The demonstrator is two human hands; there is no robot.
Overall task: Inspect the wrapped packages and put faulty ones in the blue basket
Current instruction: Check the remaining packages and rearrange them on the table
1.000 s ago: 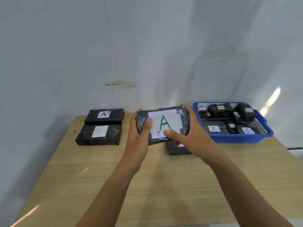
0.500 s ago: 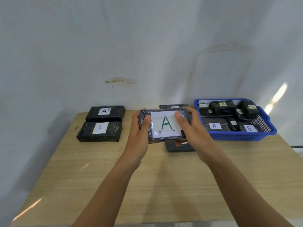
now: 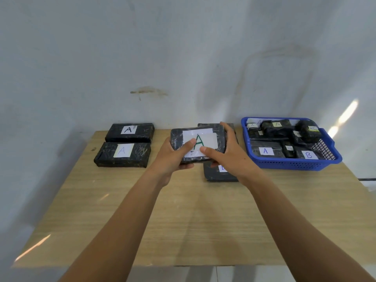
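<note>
Both your left hand (image 3: 173, 153) and right hand (image 3: 230, 153) grip the package (image 3: 217, 137) above the table (image 3: 183, 220). Its film looks slick; it seems stiff and light, so clamp the short ends.

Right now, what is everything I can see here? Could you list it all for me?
held package: one, black wrap, white label with green A, raised above mid-table.
left packages: two, black, white A labels, one behind the other at the table's left.
middle packages: two, dark, on the table under and behind the held one, partly hidden.
blue basket: one, blue, table's right end.
basket packages: several, black, A and B labels, inside the basket.
table: one, light wood.
wall: one, whitish, behind the table.
left hand: one, grips the held package's left end.
right hand: one, grips its right end.
</note>
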